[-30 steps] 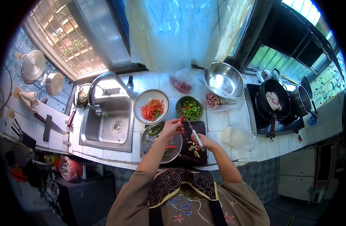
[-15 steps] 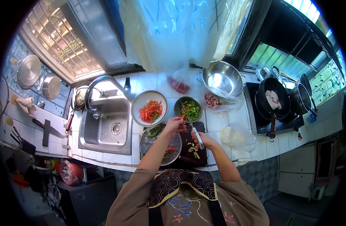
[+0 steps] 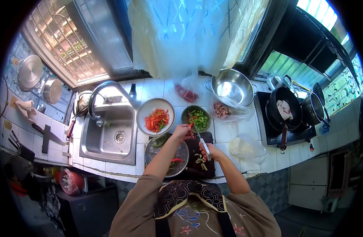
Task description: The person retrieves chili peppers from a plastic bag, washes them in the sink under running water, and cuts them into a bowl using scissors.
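Observation:
My left hand (image 3: 183, 132) pinches a red chili pepper (image 3: 191, 124) at the near rim of a dark green bowl (image 3: 184, 121). Chopped green and red peppers (image 3: 198, 118) fill that bowl. In my right hand (image 3: 211, 151) are what look like white-handled kitchen scissors (image 3: 205, 149), their blades reaching up to the chili. Under my left forearm, a metal colander (image 3: 180, 152) holds whole green and red peppers. Below my right hand lies a dark cutting board (image 3: 194, 172) with pale chopped pieces (image 3: 201, 161) on it.
A plate (image 3: 141, 116) of sliced red peppers stands beside the sink (image 3: 106, 156). Behind are bagged red meat (image 3: 185, 93), a steel pot (image 3: 229, 85) and a bag of chopped meat (image 3: 221, 110). Rightward lie a pale bag (image 3: 248, 150) and a wok (image 3: 274, 100) with meat on the stove (image 3: 264, 134).
The view has shifted slightly, so the counter sits a little lower in it. Both hands stay over the bowl's near edge, and the scissors have turned a little.

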A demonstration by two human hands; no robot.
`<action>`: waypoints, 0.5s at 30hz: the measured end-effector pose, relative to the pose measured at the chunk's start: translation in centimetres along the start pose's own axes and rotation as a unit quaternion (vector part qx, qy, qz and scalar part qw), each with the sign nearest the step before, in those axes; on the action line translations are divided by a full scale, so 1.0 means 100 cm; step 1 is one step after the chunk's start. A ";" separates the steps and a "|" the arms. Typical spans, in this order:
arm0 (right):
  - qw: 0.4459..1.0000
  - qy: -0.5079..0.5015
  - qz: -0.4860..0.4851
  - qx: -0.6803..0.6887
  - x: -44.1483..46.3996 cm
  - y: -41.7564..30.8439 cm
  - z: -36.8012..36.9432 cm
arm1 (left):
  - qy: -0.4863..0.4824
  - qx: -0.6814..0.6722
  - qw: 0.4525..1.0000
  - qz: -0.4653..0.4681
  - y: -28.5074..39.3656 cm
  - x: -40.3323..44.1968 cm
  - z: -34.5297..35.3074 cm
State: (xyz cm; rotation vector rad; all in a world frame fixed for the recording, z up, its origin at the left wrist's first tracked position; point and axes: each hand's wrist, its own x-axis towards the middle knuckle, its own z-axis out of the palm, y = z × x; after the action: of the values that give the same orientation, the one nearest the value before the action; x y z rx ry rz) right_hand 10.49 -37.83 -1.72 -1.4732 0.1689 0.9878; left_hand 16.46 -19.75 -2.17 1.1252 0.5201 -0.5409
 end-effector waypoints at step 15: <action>0.999 -0.019 0.010 0.023 0.006 0.012 -0.006 | -0.019 0.147 0.989 0.009 0.002 0.025 -0.001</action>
State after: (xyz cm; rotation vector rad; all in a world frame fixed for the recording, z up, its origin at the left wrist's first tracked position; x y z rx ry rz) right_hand 10.33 -38.33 -3.11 -1.4112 0.1775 1.0205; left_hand 18.44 -19.99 -3.66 1.3949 0.4048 -0.6368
